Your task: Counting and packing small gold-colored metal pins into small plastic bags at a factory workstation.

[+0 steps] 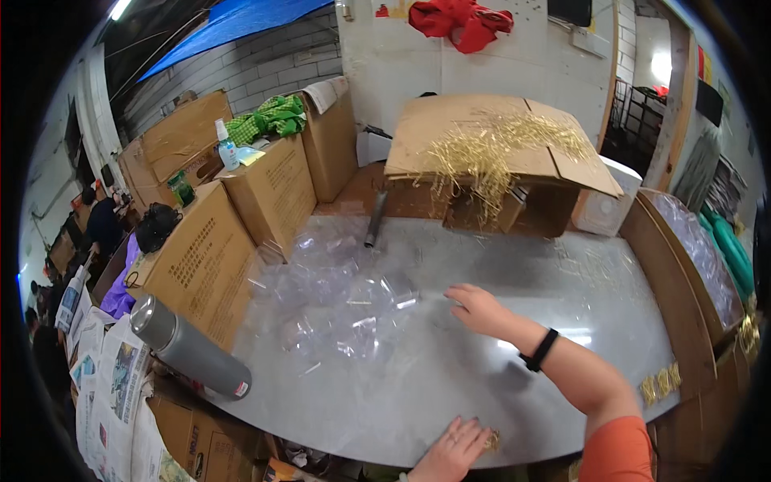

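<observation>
My left hand (452, 451) lies at the near edge of the grey table, fingers stretched out flat. Beside its fingertips is a small gold bundle (493, 440), partly covered by the hand. Farther in, over the middle of the table, my right hand (480, 312) reaches leftward with its fingers extended and nothing visible in them. It is nearest to a loose heap of clear plastic pieces (353, 301), a short gap away from them. A black band circles my right wrist.
A cardboard box (482, 120) at the back carries loose gold strands (474, 165). A dark tube (375, 218) lies behind the plastic heap. At the left stand a grey flask (193, 349) and cartons (197, 261). Several gold bundles (660, 384) sit near the right cardboard wall (671, 273).
</observation>
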Demonstrator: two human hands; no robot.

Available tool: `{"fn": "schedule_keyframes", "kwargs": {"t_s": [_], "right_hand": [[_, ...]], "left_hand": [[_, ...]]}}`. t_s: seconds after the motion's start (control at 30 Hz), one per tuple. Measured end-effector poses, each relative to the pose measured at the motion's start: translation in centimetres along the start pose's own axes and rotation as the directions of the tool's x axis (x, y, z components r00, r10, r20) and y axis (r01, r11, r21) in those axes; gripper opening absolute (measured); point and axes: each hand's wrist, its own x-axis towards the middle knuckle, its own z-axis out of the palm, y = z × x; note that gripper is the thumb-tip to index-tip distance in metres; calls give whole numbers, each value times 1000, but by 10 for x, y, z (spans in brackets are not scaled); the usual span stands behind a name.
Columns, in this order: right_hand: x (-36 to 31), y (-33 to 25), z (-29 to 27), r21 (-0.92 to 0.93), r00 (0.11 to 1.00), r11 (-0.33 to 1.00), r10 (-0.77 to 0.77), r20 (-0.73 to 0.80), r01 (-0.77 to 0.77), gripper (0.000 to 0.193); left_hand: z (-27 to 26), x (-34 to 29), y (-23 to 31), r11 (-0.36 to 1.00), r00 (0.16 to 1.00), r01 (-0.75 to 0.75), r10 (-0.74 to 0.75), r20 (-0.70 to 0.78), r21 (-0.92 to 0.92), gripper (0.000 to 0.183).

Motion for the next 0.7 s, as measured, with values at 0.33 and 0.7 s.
{"fn": "schedule_keyframes", "kwargs": {"t_s": [0.33, 0.7], "right_hand": [[210, 73, 70, -268, 996, 962, -32, 79, 52, 45], [61, 100, -8, -356, 919, 909, 313, 241, -217, 74]], "left_hand": [[82, -47, -36, 989, 976, -145, 139, -170, -26, 45], [16, -8, -11, 998, 997, -66, 65, -43, -19, 48]]}}
